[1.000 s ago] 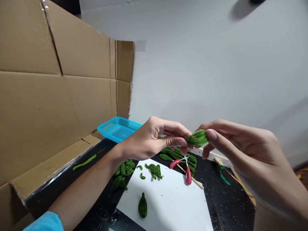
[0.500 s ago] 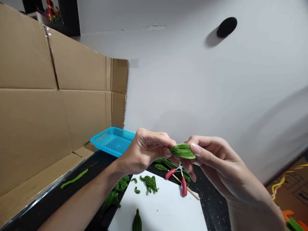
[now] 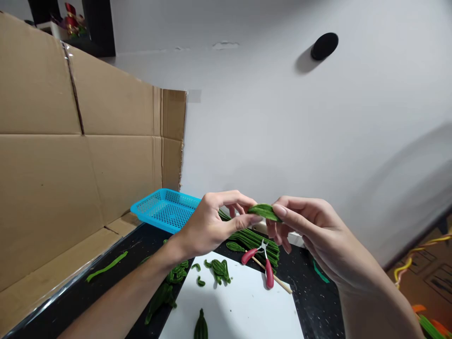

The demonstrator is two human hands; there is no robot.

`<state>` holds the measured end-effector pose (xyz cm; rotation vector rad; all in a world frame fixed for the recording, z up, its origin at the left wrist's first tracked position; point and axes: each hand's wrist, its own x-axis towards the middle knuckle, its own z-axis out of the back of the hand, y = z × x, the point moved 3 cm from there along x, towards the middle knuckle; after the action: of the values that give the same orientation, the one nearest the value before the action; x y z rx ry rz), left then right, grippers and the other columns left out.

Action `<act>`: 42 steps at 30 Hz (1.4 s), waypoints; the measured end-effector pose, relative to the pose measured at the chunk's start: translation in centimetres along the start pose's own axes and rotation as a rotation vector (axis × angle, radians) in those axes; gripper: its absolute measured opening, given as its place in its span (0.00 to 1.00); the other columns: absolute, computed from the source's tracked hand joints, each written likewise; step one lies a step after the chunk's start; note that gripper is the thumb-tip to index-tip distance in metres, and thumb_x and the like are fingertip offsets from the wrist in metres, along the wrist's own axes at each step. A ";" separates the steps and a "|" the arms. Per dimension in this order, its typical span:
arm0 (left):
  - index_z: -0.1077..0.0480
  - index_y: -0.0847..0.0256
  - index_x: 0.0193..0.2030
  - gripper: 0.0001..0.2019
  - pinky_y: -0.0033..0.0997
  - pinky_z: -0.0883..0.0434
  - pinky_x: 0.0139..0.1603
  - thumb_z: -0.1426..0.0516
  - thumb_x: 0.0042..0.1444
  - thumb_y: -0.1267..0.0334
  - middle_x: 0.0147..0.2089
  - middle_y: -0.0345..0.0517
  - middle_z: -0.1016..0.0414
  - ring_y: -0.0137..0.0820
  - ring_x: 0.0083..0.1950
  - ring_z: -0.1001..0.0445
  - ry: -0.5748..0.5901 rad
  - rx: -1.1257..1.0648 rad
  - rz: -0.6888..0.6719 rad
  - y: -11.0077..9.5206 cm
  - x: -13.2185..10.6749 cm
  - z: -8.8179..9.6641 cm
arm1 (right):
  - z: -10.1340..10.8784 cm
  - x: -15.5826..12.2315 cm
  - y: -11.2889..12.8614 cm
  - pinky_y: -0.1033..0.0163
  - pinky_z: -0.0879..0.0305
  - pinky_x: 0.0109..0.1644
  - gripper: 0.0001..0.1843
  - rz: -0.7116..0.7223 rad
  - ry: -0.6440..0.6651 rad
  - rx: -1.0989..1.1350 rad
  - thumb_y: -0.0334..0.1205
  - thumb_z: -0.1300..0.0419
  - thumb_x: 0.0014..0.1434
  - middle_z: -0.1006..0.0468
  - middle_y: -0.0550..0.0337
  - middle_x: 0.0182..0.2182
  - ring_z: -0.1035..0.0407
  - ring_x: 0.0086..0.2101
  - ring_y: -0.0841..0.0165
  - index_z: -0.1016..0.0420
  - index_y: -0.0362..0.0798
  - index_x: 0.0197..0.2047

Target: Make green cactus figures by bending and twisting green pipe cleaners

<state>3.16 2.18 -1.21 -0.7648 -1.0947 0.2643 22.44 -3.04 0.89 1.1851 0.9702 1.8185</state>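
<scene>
A green fuzzy leaf-shaped piece (image 3: 264, 211) is held in the air between both hands. My left hand (image 3: 212, 223) pinches its left tip with thumb and fingers. My right hand (image 3: 307, 228) pinches its right end. Below them a white sheet (image 3: 240, 306) lies on the dark table (image 3: 325, 301). On it rest small pliers with red handles (image 3: 263, 263), a thin wooden stick (image 3: 278, 281), several small green folded pieces (image 3: 219, 269) and one finished green leaf (image 3: 200, 327) at the bottom edge.
A blue perforated basket (image 3: 162, 209) stands at the back left. A row of green fuzzy strips (image 3: 254, 238) lies behind the pliers. Cardboard sheets (image 3: 70, 150) wall off the left side. One green strip (image 3: 106, 267) lies on the table's left edge. A white wall (image 3: 300, 122) rises behind.
Both hands with the green piece have dropped and shifted left in view as the camera tilted. The piece now lies flatter between the fingertips.
</scene>
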 end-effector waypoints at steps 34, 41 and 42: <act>0.29 0.63 0.22 0.18 0.31 0.39 0.34 0.37 0.62 0.59 0.26 0.42 0.31 0.29 0.32 0.35 0.144 -0.098 0.254 -1.2 -0.1 -0.5 | -0.9 -0.6 0.8 0.67 0.20 0.32 0.05 0.340 -0.270 -0.276 0.36 0.27 0.64 0.16 0.63 0.30 0.20 0.27 0.70 0.13 0.54 0.44; 0.24 0.63 0.29 0.12 0.30 0.37 0.38 0.34 0.60 0.59 0.27 0.38 0.30 0.29 0.33 0.34 0.152 -0.049 0.240 -1.2 0.0 -0.5 | -1.1 -0.6 0.8 0.66 0.20 0.32 0.04 0.355 -0.287 -0.219 0.34 0.26 0.62 0.15 0.61 0.29 0.20 0.27 0.69 0.12 0.54 0.38; 0.24 0.63 0.29 0.12 0.31 0.37 0.38 0.34 0.61 0.59 0.27 0.38 0.30 0.29 0.33 0.34 0.144 -0.058 0.234 -1.1 0.0 -0.6 | -1.1 -0.6 0.9 0.66 0.19 0.33 0.05 0.370 -0.303 -0.226 0.33 0.26 0.61 0.14 0.62 0.30 0.20 0.27 0.69 0.13 0.54 0.38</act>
<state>3.54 1.15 -0.58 -0.9511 -0.8804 0.3703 21.39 -4.14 1.09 1.5118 0.3800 1.8913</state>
